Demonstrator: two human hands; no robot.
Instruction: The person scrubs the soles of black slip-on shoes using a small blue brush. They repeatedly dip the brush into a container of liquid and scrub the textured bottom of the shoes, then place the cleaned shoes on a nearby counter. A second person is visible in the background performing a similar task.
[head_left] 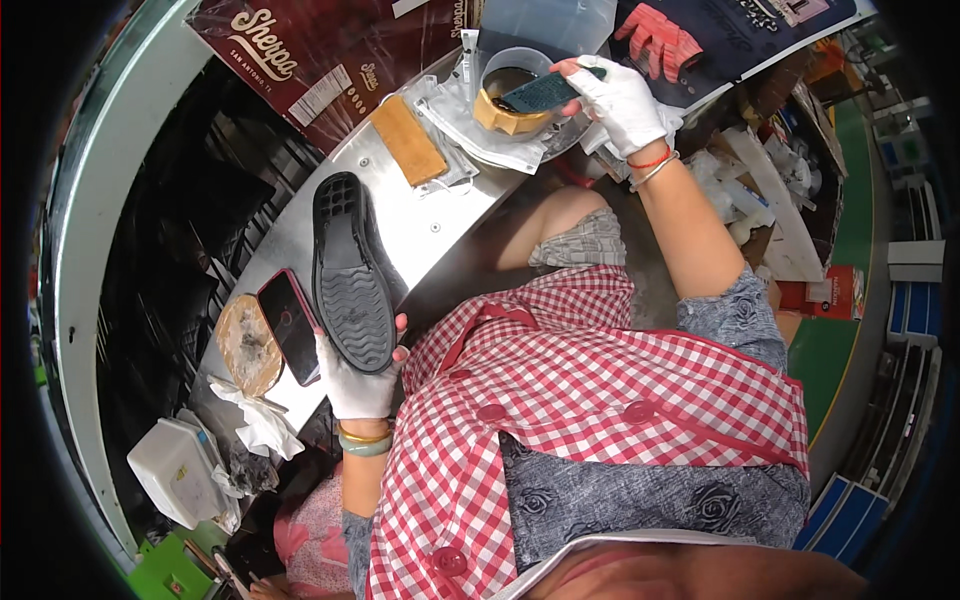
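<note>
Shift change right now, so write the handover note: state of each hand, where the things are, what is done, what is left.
Left hand, white-gloved: holds a black shoe by one end, sole up, over the metal bench.
Right hand, white-gloved: holds a dark green sponge-like pad at the mouth of a clear round container with a tan ring at its base.
On the bench: tan block, phone, crumpled white cloth.
Done: shoe picked up, pad at the container.
Left: pad has not yet touched the sole, which shows no coating I can make out.
</note>
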